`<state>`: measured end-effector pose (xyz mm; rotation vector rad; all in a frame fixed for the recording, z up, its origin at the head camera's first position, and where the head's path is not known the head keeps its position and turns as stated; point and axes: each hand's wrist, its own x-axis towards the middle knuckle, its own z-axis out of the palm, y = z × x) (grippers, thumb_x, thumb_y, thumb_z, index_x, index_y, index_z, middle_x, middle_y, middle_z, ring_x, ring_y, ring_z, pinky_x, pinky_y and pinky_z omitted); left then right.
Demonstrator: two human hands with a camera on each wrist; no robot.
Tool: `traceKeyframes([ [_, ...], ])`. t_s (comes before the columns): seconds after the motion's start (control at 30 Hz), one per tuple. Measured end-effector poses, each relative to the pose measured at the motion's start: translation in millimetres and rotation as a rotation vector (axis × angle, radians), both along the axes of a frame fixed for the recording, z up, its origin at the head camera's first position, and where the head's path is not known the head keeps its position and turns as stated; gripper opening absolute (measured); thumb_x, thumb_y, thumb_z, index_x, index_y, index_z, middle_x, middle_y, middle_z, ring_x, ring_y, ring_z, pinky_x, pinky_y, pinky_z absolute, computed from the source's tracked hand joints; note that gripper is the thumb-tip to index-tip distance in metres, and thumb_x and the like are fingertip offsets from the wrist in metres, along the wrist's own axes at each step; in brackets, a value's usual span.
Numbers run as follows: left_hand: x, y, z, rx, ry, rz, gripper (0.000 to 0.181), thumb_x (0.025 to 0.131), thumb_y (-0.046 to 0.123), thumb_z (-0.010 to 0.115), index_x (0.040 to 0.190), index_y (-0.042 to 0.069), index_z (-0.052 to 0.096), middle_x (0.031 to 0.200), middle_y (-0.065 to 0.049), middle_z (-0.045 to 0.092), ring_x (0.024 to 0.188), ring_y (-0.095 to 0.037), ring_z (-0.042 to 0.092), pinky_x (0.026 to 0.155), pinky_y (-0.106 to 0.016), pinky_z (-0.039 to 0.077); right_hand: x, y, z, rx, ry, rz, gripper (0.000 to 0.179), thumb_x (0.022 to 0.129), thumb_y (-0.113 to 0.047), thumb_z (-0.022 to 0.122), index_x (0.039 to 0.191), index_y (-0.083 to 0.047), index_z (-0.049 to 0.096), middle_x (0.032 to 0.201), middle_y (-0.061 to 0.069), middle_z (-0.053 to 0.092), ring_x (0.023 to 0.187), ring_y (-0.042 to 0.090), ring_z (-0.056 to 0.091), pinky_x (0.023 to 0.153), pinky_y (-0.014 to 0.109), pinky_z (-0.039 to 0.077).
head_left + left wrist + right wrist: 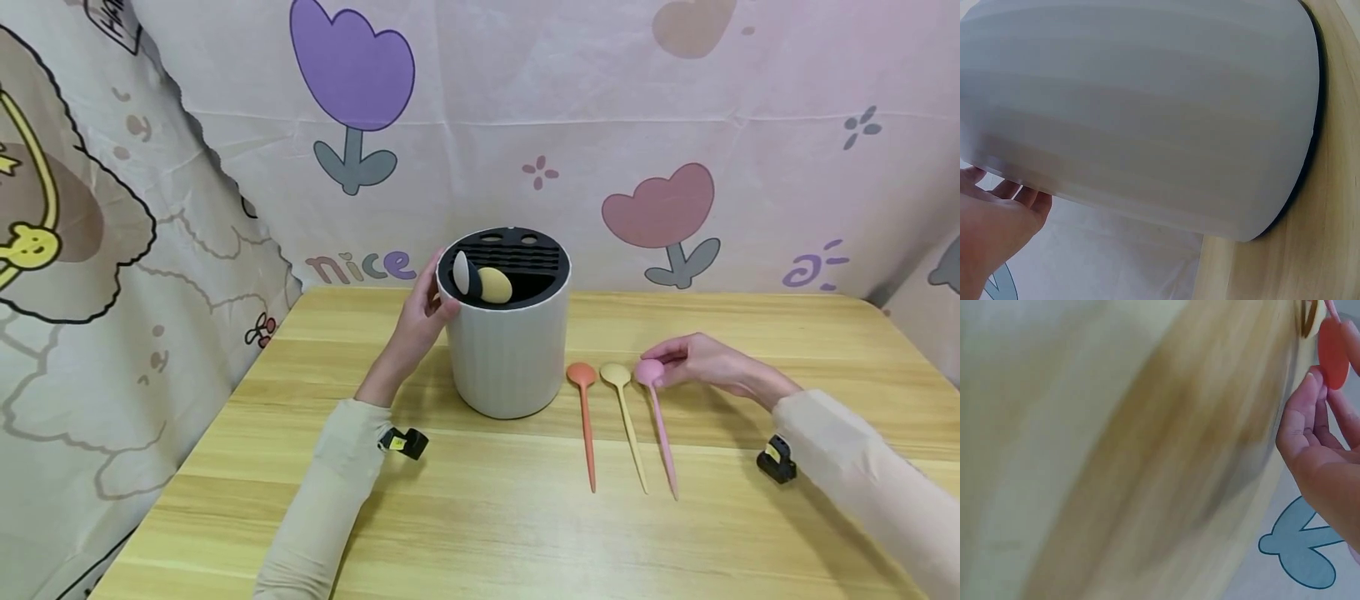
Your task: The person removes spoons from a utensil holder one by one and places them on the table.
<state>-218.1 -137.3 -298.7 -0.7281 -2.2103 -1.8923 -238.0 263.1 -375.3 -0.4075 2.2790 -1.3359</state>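
A white ribbed utensil holder (508, 358) with a black slotted top stands on the table. My left hand (422, 318) grips its left side near the rim, thumb in front and fingers behind; the left wrist view shows those fingertips along the ribbed wall (1147, 112). A row of long-handled spoons lies right of the holder: an orange spoon (582, 377), a cream spoon (617, 375) and a pink spoon (649, 372). My right hand (701, 360) pinches the pink spoon by its round head, seen edge-on between thumb and fingers in the right wrist view.
Inside the holder's front opening lean a yellowish rounded head (496, 286) and a white-and-dark utensil head (462, 273). Behind the wooden table (480, 517) hangs a printed cloth (480, 75) with flowers. Small black cameras sit on both wrists.
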Motion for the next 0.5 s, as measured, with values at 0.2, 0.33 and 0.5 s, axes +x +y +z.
traceKeyframes([
  [0.2, 0.7, 0.6, 0.4, -0.002, -0.006, 0.002, 0.116, 0.064, 0.073, 0.056, 0.144, 0.000, 0.013, 0.145, -0.017, 0.022, 0.130, -0.025, 0.026, 0.104, -0.039, 0.023, -1.6, -0.8, 1.8, 0.056, 0.010, 0.053, 0.058, 0.073, -0.012, 0.075, 0.120, 0.011, 0.051, 0.108, 0.017, 0.061, 0.097, 0.022, 0.056, 0.081, 0.027, 0.045],
  [0.33, 1.0, 0.9, 0.7, -0.002, -0.008, 0.000, 0.116, 0.064, 0.073, 0.056, 0.144, 0.000, 0.012, 0.145, -0.017, 0.022, 0.130, -0.024, 0.026, 0.104, -0.038, 0.023, -1.9, -1.3, -0.9, 0.061, 0.019, 0.042, 0.057, 0.073, -0.012, 0.075, 0.120, 0.011, 0.051, 0.108, 0.017, 0.061, 0.096, 0.022, 0.056, 0.080, 0.026, 0.046],
  [0.5, 1.5, 0.7, 1.0, 0.002, -0.011, -0.003, 0.116, 0.064, 0.072, 0.056, 0.144, 0.001, 0.012, 0.146, -0.016, 0.021, 0.130, -0.024, 0.025, 0.104, -0.037, 0.023, -2.4, -1.1, -5.2, 0.076, 0.045, 0.015, 0.056, 0.073, -0.013, 0.075, 0.119, 0.010, 0.052, 0.107, 0.017, 0.061, 0.096, 0.022, 0.056, 0.080, 0.026, 0.046],
])
